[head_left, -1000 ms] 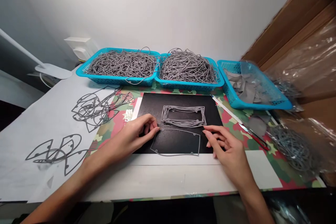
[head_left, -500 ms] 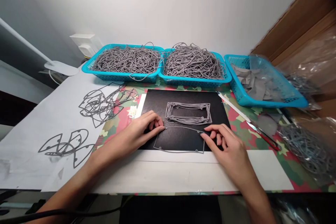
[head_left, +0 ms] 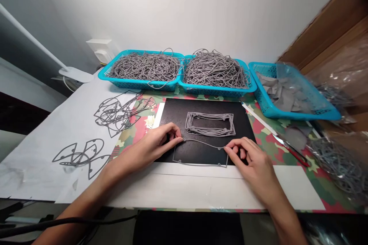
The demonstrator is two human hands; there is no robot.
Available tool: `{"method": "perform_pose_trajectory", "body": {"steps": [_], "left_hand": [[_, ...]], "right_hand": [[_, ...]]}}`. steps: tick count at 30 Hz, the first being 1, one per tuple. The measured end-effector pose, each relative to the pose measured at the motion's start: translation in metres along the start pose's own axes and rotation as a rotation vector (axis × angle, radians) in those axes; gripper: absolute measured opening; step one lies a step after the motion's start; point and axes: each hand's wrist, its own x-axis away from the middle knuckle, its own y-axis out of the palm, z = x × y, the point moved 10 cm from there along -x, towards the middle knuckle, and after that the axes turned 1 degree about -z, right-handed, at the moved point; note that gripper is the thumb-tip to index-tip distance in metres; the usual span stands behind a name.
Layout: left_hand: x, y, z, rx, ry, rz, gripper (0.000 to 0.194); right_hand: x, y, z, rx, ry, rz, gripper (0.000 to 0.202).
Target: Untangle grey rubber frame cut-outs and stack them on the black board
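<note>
A thin grey rectangular gasket (head_left: 202,142) with small eyelets is stretched between my hands over a black mat (head_left: 176,111). My left hand (head_left: 164,138) pinches its far left corner between thumb and fingertips. At the far right corner, my right hand (head_left: 253,157) pinches it the same way. The far edge sags between the two grips, while the near edge lies across the mat's front border. Just beyond it, a neat stack of similar gaskets (head_left: 211,134) rests on the mat.
Two blue baskets (head_left: 138,83) (head_left: 218,90) heaped with grey gaskets stand along the wall. A third basket (head_left: 266,105) holds grey scraps. Loose gaskets (head_left: 115,116) lie at left. At right are red-handled scissors (head_left: 299,157) and a plastic bag of gaskets (head_left: 336,164).
My right thumb and fingers have closed on the gasket's far right corner. The far edge now bows downward more. The whole view has shifted slightly.
</note>
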Motion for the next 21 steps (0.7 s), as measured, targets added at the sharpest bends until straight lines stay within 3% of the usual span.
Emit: {"method": "perform_pose_trajectory", "body": {"steps": [4,7,12,17,21], "left_hand": [[0.000,0.000,-0.001,0.024,0.019,-0.019,0.025],[0.002,-0.001,0.002,0.021,0.031,-0.024,0.024],[0.000,-0.008,0.031,0.172,0.096,0.041,0.021],[-0.030,-0.023,0.061,0.170,0.174,0.097,0.021],[-0.059,-0.027,0.048,0.234,0.137,0.051,0.030]], "right_hand": [[0.001,-0.002,-0.013,0.092,-0.072,0.036,0.022],[0.006,0.000,-0.013,0.022,-0.072,0.037,0.021],[0.002,-0.009,0.002,-0.140,0.031,0.058,0.023],[-0.035,-0.035,0.000,-0.197,0.051,0.000,0.027],[-0.071,-0.034,-0.003,-0.231,0.031,-0.150,0.028]]}}
